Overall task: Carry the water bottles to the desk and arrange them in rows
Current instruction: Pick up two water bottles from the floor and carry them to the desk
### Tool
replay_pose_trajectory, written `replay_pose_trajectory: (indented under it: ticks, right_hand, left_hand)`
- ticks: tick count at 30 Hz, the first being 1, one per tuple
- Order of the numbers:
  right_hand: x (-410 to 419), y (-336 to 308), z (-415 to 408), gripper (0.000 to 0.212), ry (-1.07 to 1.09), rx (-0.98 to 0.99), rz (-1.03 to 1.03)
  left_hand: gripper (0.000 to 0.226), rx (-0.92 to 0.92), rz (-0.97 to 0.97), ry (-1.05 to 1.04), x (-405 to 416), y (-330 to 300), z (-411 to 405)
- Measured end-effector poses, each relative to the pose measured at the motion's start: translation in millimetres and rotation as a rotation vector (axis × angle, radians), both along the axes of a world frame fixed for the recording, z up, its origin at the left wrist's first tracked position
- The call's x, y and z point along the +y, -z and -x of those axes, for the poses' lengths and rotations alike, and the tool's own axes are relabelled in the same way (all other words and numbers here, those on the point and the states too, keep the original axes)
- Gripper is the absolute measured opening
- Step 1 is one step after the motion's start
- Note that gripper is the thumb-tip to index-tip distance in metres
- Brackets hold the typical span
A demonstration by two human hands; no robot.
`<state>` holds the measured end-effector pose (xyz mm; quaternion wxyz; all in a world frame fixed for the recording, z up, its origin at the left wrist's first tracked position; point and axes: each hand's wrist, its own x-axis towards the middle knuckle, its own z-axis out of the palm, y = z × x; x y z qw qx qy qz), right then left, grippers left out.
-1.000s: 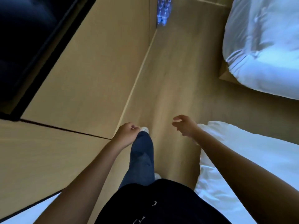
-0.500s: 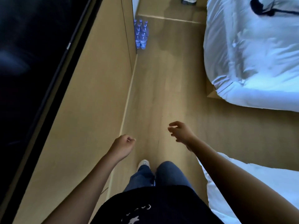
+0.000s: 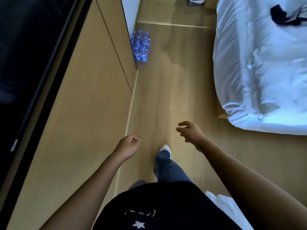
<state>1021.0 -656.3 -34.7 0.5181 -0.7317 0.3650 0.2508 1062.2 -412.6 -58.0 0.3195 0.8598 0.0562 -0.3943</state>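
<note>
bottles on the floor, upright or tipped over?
Upright. The water bottles stand clustered against the wooden wall panel, caps pointing up, none lying flat.

Blue-capped clear water bottles [image 3: 140,46], tan wood floor [image 3: 174,83], white bedding [image 3: 262,67], black star-printed shirt [image 3: 157,208].

bed [image 3: 262,67] (white duvet) right | shoe [image 3: 196,1] far | wood floor [image 3: 174,83]

Place: a bedroom, perhaps a hotel room.
Right of frame: bed [image 3: 265,72] with rumpled white bedding.
Left: wooden wall panels [image 3: 86,97].
Centre: wood floor [image 3: 174,80].
</note>
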Motion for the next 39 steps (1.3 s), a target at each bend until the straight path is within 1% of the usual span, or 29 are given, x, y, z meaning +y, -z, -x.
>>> replay_pose_trajectory:
  ticks: [8,12,16,19,23,29,35,39]
  right_hand:
    - [-106,-12,-137,0.038,0.029,-0.01,0.053]
    - [-133,-5,-193,0.044,0.028,-0.005,0.035]
    - [-161,7,-274,0.046,0.032,0.004,0.037]
    - [-187,11,-342,0.046,0.034,-0.009,0.064]
    - [-222,9,-422,0.044,0.022,-0.035,0.105]
    - [-264,13,-507,0.041,-0.009,-0.019,0.101]
    - [-314,29,-582,0.04,-0.07,0.014,0.084]
    - [-357,37,-647,0.039,-0.157,0.029,0.061]
  left_hand:
    - [0.019,-0.041,0.053,0.05,-109,-16,-155]
    - [0.019,-0.013,0.057,0.049,-142,-8,-214]
    - [0.025,0.01,0.05,0.051,-174,6,-298]
    - [0.024,0.007,0.064,0.053,-202,12,-370]
    - [0.021,0.003,0.079,0.108,-243,10,-451]
    - [0.021,0.012,0.082,0.103,-285,5,-535]
    - [0.02,0.031,0.064,-0.022,-318,12,-601]
    - [0.019,-0.001,0.044,-0.131,-358,20,-652]
